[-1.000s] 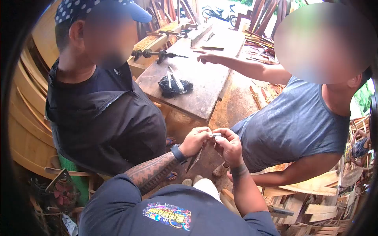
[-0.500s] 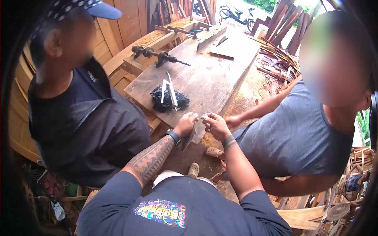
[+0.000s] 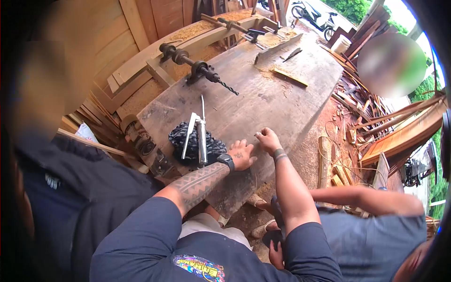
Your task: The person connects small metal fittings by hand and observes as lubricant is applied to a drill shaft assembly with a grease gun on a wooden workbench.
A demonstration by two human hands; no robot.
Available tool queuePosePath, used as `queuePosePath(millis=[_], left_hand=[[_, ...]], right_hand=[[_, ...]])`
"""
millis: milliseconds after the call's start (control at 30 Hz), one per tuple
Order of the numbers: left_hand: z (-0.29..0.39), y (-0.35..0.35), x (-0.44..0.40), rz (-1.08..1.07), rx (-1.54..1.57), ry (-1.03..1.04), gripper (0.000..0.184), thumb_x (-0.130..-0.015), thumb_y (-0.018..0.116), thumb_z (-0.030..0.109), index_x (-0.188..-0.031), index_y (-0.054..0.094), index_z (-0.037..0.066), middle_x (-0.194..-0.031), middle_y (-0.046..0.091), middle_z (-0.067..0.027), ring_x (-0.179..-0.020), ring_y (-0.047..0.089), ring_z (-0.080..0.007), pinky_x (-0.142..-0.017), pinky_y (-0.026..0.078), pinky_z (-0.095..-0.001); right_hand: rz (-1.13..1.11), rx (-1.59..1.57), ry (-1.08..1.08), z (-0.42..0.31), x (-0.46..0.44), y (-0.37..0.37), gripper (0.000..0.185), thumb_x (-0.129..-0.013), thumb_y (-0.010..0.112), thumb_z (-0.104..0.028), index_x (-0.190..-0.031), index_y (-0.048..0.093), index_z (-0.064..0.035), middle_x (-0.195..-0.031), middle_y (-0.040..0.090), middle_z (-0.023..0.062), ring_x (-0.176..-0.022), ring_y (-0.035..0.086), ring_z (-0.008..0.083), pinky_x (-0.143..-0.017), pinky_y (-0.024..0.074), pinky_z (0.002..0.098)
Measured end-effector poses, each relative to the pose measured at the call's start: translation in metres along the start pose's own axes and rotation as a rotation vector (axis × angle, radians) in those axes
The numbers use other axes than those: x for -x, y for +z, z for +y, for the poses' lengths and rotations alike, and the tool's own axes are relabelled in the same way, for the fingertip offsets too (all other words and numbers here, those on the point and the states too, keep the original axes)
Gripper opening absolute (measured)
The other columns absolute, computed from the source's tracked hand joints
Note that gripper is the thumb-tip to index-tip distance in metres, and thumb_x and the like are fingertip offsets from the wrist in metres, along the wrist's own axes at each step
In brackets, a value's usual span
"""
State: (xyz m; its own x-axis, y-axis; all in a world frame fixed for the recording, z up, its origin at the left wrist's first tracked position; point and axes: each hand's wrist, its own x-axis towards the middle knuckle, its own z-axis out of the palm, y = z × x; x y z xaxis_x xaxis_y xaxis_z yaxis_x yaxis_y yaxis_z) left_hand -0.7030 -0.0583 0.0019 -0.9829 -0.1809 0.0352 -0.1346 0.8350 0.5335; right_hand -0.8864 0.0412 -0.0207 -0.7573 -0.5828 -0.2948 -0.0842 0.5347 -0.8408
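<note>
My left hand [image 3: 242,155], with a watch [image 3: 227,161] on its wrist, lies at the near part of the wooden table [image 3: 263,105], fingers spread, beside a black patterned cloth bundle [image 3: 217,146]. On that bundle rests a silver grease gun [image 3: 202,141] with a lever and thin nozzle. To the right, my right hand [image 3: 268,141] is over the tabletop with its fingers curled together; whatever it may hold is too small to make out. Beyond the bundle, a drill bit [image 3: 229,88] on a shaft [image 3: 202,69] projects over the table's left side.
A wood strip [image 3: 290,77] lies farther back on the table. One person in a dark jacket [image 3: 94,188] stands at the left; another in a grey shirt [image 3: 357,239] leans low at the right. Scrap wood [image 3: 350,136] and sawdust cover the floor at right.
My hands have come apart and moved forward over the table, the left one spreading its fingers. The person at right has bent down. The view has shifted toward the table.
</note>
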Motion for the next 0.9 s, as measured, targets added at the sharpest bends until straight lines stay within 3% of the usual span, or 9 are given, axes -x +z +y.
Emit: queuePosePath(millis=[233, 333, 367, 467, 500, 600, 633, 767, 900], left_hand=[[-0.068, -0.133, -0.045, 0.411, 0.165, 0.085, 0.028, -0.086, 0.076, 0.037, -0.092, 0.071, 0.01, -0.108, 0.063, -0.0125, -0.109, 0.058, -0.0328, -0.101, 0.043, -0.0463], [-0.16, -0.186, -0.082, 0.601, 0.225, -0.059, 0.024, -0.085, 0.076, 0.031, -0.088, 0.07, 0.008, -0.107, 0.063, -0.0154, -0.101, 0.061, -0.0325, -0.092, 0.049, -0.045], [-0.192, -0.201, -0.093, 0.643, 0.227, -0.109, 0.025, -0.086, 0.076, 0.031, -0.091, 0.069, 0.008, -0.107, 0.063, -0.0152, -0.098, 0.062, -0.0319, -0.089, 0.05, -0.0445], [-0.27, -0.211, -0.119, 0.774, 0.251, -0.263, 0.029, -0.087, 0.077, 0.029, -0.104, 0.066, 0.008, -0.105, 0.062, -0.0149, -0.098, 0.063, -0.0315, -0.089, 0.051, -0.0429], [-0.297, -0.205, -0.124, 0.708, 0.228, -0.314, 0.039, -0.089, 0.076, 0.035, -0.117, 0.062, 0.012, -0.114, 0.06, -0.0138, -0.111, 0.059, -0.0324, -0.098, 0.047, -0.0437], [-0.337, -0.183, -0.123, 0.72, -0.091, -0.322, 0.042, -0.09, 0.074, 0.036, -0.121, 0.06, 0.011, -0.122, 0.058, -0.0138, -0.12, 0.054, -0.0342, -0.106, 0.041, -0.0456], [-0.351, -0.173, -0.121, 0.667, -0.106, -0.371, 0.053, -0.091, 0.07, 0.049, -0.129, 0.058, 0.014, -0.13, 0.053, -0.013, -0.128, 0.047, -0.0349, -0.111, 0.034, -0.0494], [-0.354, -0.17, -0.117, 0.728, -0.186, -0.307, 0.067, -0.088, 0.063, 0.068, -0.135, 0.055, 0.021, -0.133, 0.051, -0.0086, -0.131, 0.043, -0.0312, -0.113, 0.026, -0.053], [-0.352, -0.174, -0.116, 0.667, -0.213, -0.303, 0.069, -0.088, 0.061, 0.071, -0.135, 0.057, 0.02, -0.135, 0.05, -0.0107, -0.133, 0.042, -0.0321, -0.113, 0.026, -0.0516]], right_hand=[[-0.269, 0.511, -0.041, -0.064, -0.065, -0.047, 0.036, -0.091, 0.071, -0.032, -0.103, 0.074, 0.0019, -0.106, 0.074, 0.026, -0.103, 0.072, 0.0373, -0.091, 0.0553, 0.0441], [-0.302, 0.779, -0.23, -0.097, -0.095, -0.061, 0.029, -0.093, 0.072, -0.029, -0.102, 0.074, -0.0011, -0.091, 0.076, 0.0175, -0.088, 0.073, 0.03, -0.08, 0.0552, 0.0417], [-0.329, 0.772, -0.193, -0.127, -0.104, -0.065, 0.033, -0.091, 0.072, -0.031, -0.103, 0.075, -0.0009, -0.103, 0.075, 0.0228, -0.1, 0.072, 0.0383, -0.089, 0.0556, 0.0431], [-0.18, 0.61, -0.411, -0.199, -0.145, -0.05, 0.031, -0.091, 0.075, -0.031, -0.105, 0.074, -0.003, -0.099, 0.075, 0.0207, -0.095, 0.073, 0.0341, -0.084, 0.0564, 0.0423], [-0.196, 0.497, -0.378, -0.229, -0.158, -0.036, 0.031, -0.091, 0.076, -0.03, -0.106, 0.073, -0.0023, -0.099, 0.075, 0.0197, -0.093, 0.073, 0.0328, -0.084, 0.0565, 0.0397], [-0.24, 0.447, -0.739, -0.294, -0.213, 0.016, 0.026, -0.094, 0.073, -0.024, -0.108, 0.071, -0.0016, -0.101, 0.075, 0.02, -0.095, 0.073, 0.0345, -0.084, 0.0559, 0.0409], [-0.25, 0.437, -0.766, -0.31, -0.23, 0.038, 0.024, -0.094, 0.071, -0.021, -0.108, 0.071, -0.0019, -0.102, 0.074, 0.0214, -0.097, 0.072, 0.0388, -0.086, 0.0554, 0.0429], [-0.278, 0.567, -0.911, -0.342, -0.286, 0.104, 0.024, -0.092, 0.069, -0.017, -0.111, 0.071, -0.0035, -0.102, 0.073, 0.0232, -0.099, 0.07, 0.042, -0.087, 0.0543, 0.0458], [-0.378, 0.714, -0.933, -0.358, -0.305, 0.132, 0.025, -0.092, 0.064, -0.017, -0.112, 0.072, -0.0054, -0.101, 0.073, 0.0234, -0.099, 0.069, 0.0427, -0.088, 0.054, 0.0489]])
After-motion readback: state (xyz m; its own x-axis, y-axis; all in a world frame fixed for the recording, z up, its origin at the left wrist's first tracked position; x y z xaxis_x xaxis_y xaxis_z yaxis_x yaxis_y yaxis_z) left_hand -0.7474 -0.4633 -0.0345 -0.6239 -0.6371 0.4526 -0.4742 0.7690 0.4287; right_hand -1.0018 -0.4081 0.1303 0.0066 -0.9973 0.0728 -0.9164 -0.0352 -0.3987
